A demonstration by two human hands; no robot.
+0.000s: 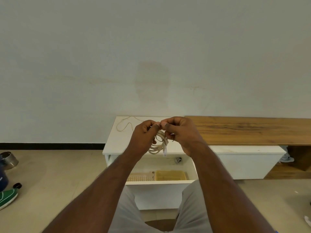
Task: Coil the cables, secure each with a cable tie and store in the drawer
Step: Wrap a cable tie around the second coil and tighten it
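Head view, one frame, looking down over both forearms at a low white desk (pixel 117 142) against a pale wall.

Hidden or unclear: forearms cover much of the open drawer (pixel 159 182) at lower centre. The cable tie (pixel 159 139), a thin dark loop around the coil, is only partly visible between the hands; its ends cannot be traced. Objects at the left edge of the frame are cut off: a metal bowl (pixel 9 159), a green shoe (pixel 7 197), something dark blue. A small dark item (pixel 178 159) at the back of the drawer is too small to identify.

Fingers: left hand (pixel 143 137) and right hand (pixel 180 132) meet at centre frame, above the desk's front edge. Both are closed; thumb and forefinger tips of each pinch together at the top of the coiled cable (pixel 159 145), fingertips nearly touching each other. The cream coil hangs below the pinch, with one white connector (pixel 165 151) dangling at its lower right.

Counts: two hands; one coiled cable in hand; one loose cable (pixel 124 125) lying uncoiled on the desk top, upper left of the hands; one dark tie; one open drawer holding one yellow basket (pixel 170 175) and one pale perforated tray (pixel 139 177) beside it. A wooden bench top (pixel 252 130) runs off right.
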